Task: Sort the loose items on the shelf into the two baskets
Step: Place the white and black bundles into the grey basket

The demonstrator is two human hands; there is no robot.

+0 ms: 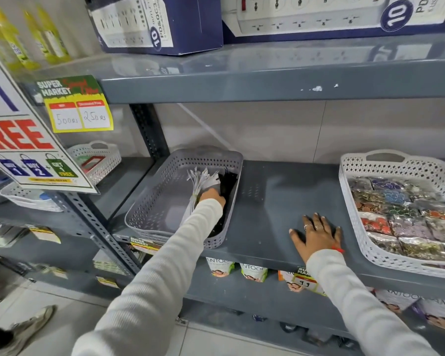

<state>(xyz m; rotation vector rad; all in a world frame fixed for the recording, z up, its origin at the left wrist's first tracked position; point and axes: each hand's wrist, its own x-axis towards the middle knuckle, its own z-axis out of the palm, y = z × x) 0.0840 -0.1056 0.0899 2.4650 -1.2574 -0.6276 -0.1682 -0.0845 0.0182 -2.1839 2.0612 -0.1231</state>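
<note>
The left hand (212, 196) grips a white tag bundle (203, 179) inside the grey basket (149, 209) — jostling could tip it off the shelf (267, 201); the right hand (316, 233) lies flat, open, empty.

The left hand (212, 195)'s fingers are hidden among bundles in the grey basket (149, 201); the white basket (355, 227) is cut off.
</note>
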